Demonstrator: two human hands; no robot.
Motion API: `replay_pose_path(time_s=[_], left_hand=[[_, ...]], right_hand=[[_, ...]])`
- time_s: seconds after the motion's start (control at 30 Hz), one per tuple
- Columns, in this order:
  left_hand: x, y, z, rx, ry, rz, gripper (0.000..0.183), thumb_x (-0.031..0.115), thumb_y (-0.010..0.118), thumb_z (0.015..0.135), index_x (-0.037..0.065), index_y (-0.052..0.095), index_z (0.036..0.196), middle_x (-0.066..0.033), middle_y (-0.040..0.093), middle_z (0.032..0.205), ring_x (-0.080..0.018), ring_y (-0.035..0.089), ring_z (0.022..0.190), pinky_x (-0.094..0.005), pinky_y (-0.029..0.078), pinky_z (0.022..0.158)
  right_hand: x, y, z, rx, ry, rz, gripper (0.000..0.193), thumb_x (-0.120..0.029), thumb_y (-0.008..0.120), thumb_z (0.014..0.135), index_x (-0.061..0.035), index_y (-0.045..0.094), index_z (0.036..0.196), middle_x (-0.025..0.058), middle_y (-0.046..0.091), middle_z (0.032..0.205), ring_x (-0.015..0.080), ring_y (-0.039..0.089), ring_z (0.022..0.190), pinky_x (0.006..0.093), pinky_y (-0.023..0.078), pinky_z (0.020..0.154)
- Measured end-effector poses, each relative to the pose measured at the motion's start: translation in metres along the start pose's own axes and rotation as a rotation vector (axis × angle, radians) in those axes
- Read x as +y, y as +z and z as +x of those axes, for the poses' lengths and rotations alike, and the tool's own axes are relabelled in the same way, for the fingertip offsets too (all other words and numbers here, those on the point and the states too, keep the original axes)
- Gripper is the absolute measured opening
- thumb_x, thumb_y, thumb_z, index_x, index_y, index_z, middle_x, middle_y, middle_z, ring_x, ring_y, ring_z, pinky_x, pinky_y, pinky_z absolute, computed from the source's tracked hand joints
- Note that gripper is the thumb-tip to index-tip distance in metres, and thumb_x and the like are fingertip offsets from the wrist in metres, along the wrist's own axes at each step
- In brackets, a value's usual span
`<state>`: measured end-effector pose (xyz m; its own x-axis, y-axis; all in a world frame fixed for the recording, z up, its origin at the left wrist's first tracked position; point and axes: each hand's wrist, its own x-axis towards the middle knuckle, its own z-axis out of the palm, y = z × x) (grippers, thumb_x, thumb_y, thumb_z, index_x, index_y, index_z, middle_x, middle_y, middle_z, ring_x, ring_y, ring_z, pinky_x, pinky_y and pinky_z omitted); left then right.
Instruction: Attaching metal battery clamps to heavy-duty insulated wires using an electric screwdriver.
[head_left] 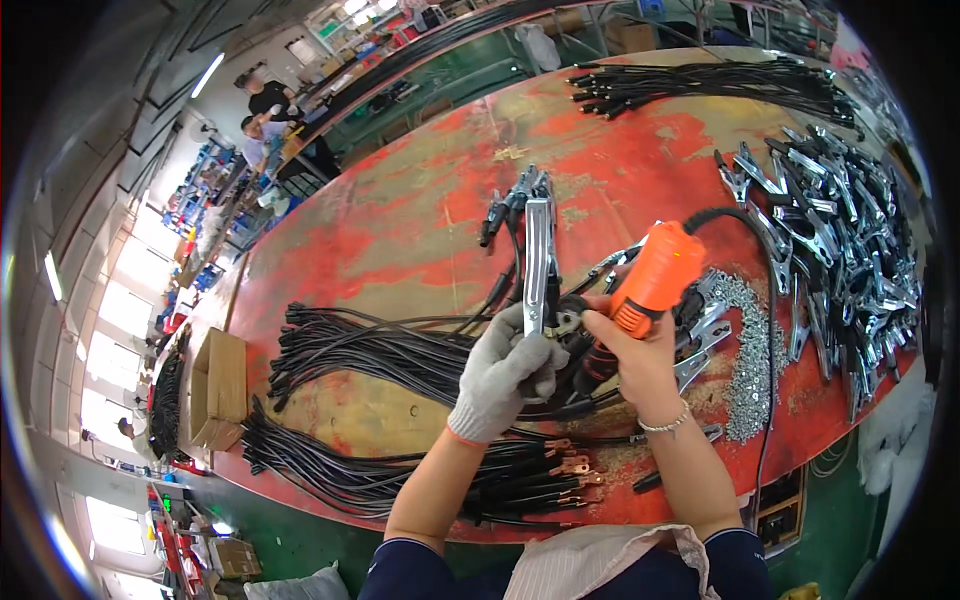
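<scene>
My left hand (505, 375), in a grey knit glove, is closed around the lower end of a silver spring clamp (537, 260), which stands nearly upright. My bare right hand (645, 368) grips an orange electric screwdriver (660, 270), its dark front end angled down to the left beside the glove. The tool's tip is hard to make out behind my hands. Just beyond the held clamp lie several clamps (520, 195) with black cables on them. A bundle of black cables (380, 350) runs leftward from under my left hand.
Loose clamps (840, 230) form a large pile at the right, beside small metal fasteners (752, 375). Nearer me lies another cable bundle (350, 475) with copper lugs (575, 465). More cables (710, 90) lie at the far edge. A cardboard box (222, 390) stands left; a power cord (772, 300) crosses at right.
</scene>
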<state>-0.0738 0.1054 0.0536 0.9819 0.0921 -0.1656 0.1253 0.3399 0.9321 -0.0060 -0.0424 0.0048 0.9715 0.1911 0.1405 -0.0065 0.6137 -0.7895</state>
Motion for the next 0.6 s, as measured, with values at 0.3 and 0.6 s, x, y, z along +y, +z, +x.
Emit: replay_pose_path(time_s=[0.3,0.6], left_hand=[[0.003,-0.002,0.001,-0.176,-0.08,-0.047,0.074,0.021,0.068,0.081,0.001,0.03,0.141,-0.0067,0.056,0.089,-0.0091,0.055,0.065,-0.0197,0.042,0.048],[0.017,0.008,-0.001,-0.167,-0.115,0.115,0.055,0.016,0.063,0.084,0.007,0.037,0.132,-0.004,0.054,0.075,-0.011,0.052,0.058,-0.022,0.037,0.045]], right_hand=[[0.003,0.011,0.002,-0.077,0.03,0.053,0.052,0.006,0.072,0.076,-0.0029,0.047,0.121,0.0062,0.064,0.096,0.0134,0.063,0.093,0.0274,0.052,0.081],[-0.006,0.007,0.002,-0.12,0.025,-0.005,0.047,0.009,0.069,0.075,-0.0013,0.049,0.117,0.0049,0.06,0.098,0.0139,0.061,0.091,0.0288,0.051,0.081]])
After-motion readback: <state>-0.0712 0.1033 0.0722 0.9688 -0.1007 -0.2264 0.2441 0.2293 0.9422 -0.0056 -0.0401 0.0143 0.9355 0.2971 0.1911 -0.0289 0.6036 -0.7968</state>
